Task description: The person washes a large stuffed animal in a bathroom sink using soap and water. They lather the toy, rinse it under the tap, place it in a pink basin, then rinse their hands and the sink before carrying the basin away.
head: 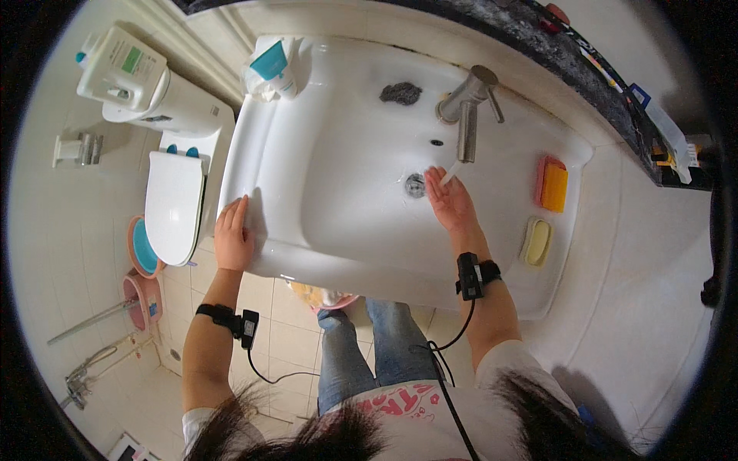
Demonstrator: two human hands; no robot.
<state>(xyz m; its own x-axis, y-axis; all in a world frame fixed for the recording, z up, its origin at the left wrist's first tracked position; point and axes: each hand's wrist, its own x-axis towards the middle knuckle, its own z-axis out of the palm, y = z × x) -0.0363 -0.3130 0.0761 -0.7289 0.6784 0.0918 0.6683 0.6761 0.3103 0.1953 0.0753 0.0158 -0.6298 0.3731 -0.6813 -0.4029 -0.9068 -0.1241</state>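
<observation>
Water runs from the metal faucet (468,127) onto my right hand (450,199), which is palm up under the spout beside the round drain (415,185), with nothing held in it. My left hand (233,235) rests on the left rim of the white ceramic washbasin (357,230), its fingers on the edge and holding nothing. A dark grey scouring pad (400,93) lies behind the drain, to the left of the faucet. On the basin's right ledge are an orange soap bar or sponge (554,185) on a pink holder and a pale yellow soap bar (539,242).
A white and teal tube (275,69) stands by crumpled plastic at the basin's back left corner. Left of the basin is a toilet (176,201) with a large white jug (124,69) on its tank. A dark stone shelf (553,52) runs above the back right edge.
</observation>
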